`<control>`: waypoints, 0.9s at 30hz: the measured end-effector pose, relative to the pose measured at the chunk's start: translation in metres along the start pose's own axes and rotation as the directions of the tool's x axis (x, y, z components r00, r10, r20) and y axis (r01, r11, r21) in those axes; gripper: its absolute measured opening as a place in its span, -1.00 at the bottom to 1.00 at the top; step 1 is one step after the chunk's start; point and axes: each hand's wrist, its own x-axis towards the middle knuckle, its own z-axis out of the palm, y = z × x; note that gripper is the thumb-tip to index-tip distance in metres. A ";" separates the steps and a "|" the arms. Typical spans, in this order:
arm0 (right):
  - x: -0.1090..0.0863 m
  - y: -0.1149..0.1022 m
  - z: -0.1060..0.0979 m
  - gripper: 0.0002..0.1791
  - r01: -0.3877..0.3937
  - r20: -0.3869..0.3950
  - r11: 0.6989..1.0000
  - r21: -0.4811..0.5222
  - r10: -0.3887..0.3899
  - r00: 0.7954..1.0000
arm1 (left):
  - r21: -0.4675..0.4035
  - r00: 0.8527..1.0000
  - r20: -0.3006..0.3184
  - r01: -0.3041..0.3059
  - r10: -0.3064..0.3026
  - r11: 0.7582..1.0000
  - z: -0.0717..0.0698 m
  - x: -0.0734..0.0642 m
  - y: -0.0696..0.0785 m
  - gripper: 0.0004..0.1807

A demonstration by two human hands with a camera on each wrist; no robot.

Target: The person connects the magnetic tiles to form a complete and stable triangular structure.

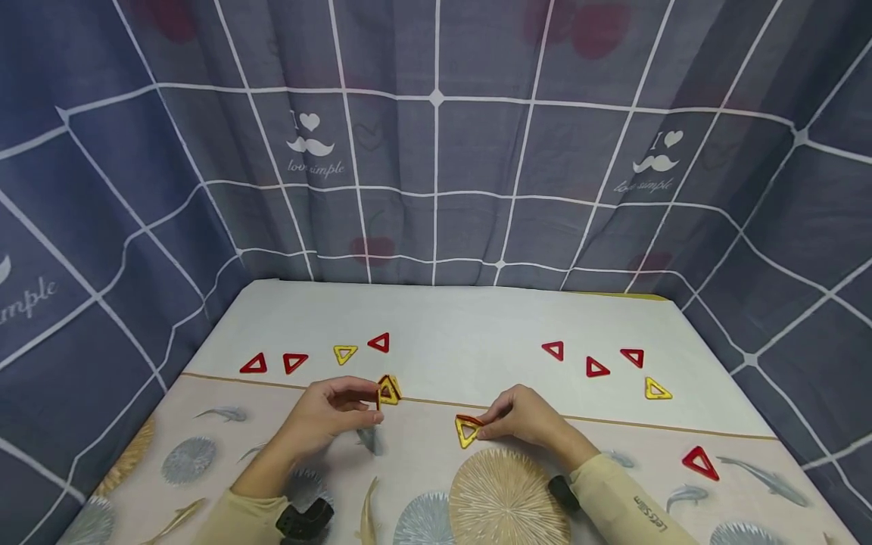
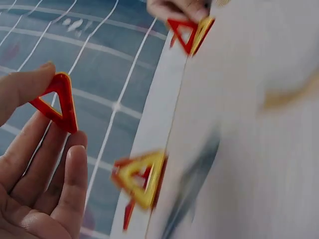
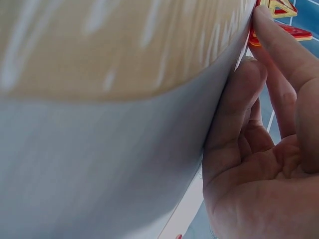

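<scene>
My left hand [image 1: 334, 412] pinches a hollow red triangle tile [image 2: 69, 107] between thumb and fingertips; it looks edge-on in the head view. Just beyond those fingertips, a cluster of yellow and red triangle tiles [image 1: 390, 400] stands upright near the brown line. Lower and to the right, my right hand [image 1: 524, 416] grips a hollow yellow triangle tile [image 1: 461, 434] joined at an angle to a red triangle tile [image 2: 180, 23]. The right wrist view shows the right fingertips at the pair, partly cut off by the frame's edge.
Flat red and yellow triangles, such as the yellow one [image 1: 345, 361] at left and the yellow one [image 1: 658, 395] at right, lie along the white strip. One red triangle [image 1: 694, 456] lies nearer at right. A grid-patterned curtain [image 1: 470, 151] surrounds the table's back and sides.
</scene>
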 end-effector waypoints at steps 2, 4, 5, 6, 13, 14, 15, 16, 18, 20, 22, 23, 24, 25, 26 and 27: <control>0.001 0.000 0.000 -0.82 0.000 0.001 1.000 -0.002 0.000 1.000 | 0.013 1.000 0.022 0.000 0.000 1.000 0.012 0.004 0.001 -0.47; 0.002 0.001 0.001 -0.82 0.001 0.001 1.000 -0.002 -0.001 1.000 | 0.033 0.999 0.047 -0.014 0.012 0.999 0.026 0.008 0.002 -0.51; 0.002 0.001 0.001 -0.82 -0.001 0.000 1.000 -0.002 0.001 1.000 | 0.049 0.998 0.056 -0.019 0.017 0.999 0.032 0.010 0.003 -0.52; 0.003 0.001 0.001 -0.82 -0.003 -0.001 1.000 -0.002 0.003 1.000 | 0.068 0.998 0.062 -0.023 0.018 0.997 0.040 0.013 0.003 -0.54; 0.003 -0.001 0.001 -0.82 -0.004 0.010 1.000 -0.008 0.004 1.000 | 0.244 0.995 0.092 -0.065 0.044 0.968 0.080 0.032 -0.001 -0.64; 0.003 -0.001 0.001 -0.82 -0.003 0.013 1.000 -0.010 0.003 1.000 | 0.269 0.995 0.093 -0.070 0.046 0.961 0.085 0.034 -0.002 -0.65; 0.003 -0.001 0.001 -0.81 -0.003 0.015 1.000 -0.011 0.003 1.000 | 0.293 0.995 0.092 -0.073 0.048 0.953 0.090 0.035 -0.003 -0.67; 0.003 -0.001 0.001 -0.81 -0.003 0.017 1.000 -0.012 0.003 1.000 | 0.316 0.995 0.092 -0.077 0.050 0.946 0.094 0.037 -0.004 -0.68; 0.004 -0.001 0.001 -0.81 -0.001 0.017 1.000 -0.016 0.002 1.000 | 0.352 0.994 0.092 -0.083 0.054 0.932 0.101 0.039 -0.006 -0.69; 0.004 -0.001 0.000 -0.81 -0.001 0.017 1.000 -0.014 0.001 1.000 | 0.375 0.994 0.088 -0.089 0.060 0.923 0.106 0.041 -0.007 -0.70; 0.003 0.000 0.000 -0.82 0.002 0.017 1.000 -0.014 -0.002 1.000 | 0.386 0.995 0.078 -0.086 0.061 0.918 0.111 0.042 -0.007 -0.70; 0.003 0.000 0.000 -0.82 0.005 0.017 1.000 -0.014 -0.004 1.000 | 0.392 0.996 0.071 -0.085 0.061 0.916 0.113 0.042 -0.007 -0.70; 0.003 0.000 0.000 -0.83 0.006 0.018 1.000 -0.014 -0.006 1.000 | 0.393 0.996 0.064 -0.083 0.063 0.916 0.114 0.043 -0.007 -0.70; 0.003 0.000 0.000 -0.83 0.006 0.019 1.000 -0.013 -0.006 1.000 | 0.392 0.996 0.060 -0.084 0.066 0.916 0.115 0.043 -0.007 -0.70; 0.003 0.000 -0.001 -0.83 0.008 0.020 1.000 -0.013 -0.007 1.000 | 0.396 0.996 0.056 -0.086 0.070 0.914 0.116 0.043 -0.007 -0.70; 0.003 0.000 -0.001 -0.83 0.009 0.021 1.000 -0.014 -0.009 1.000 | 0.397 0.996 0.053 -0.088 0.073 0.914 0.117 0.044 -0.007 -0.71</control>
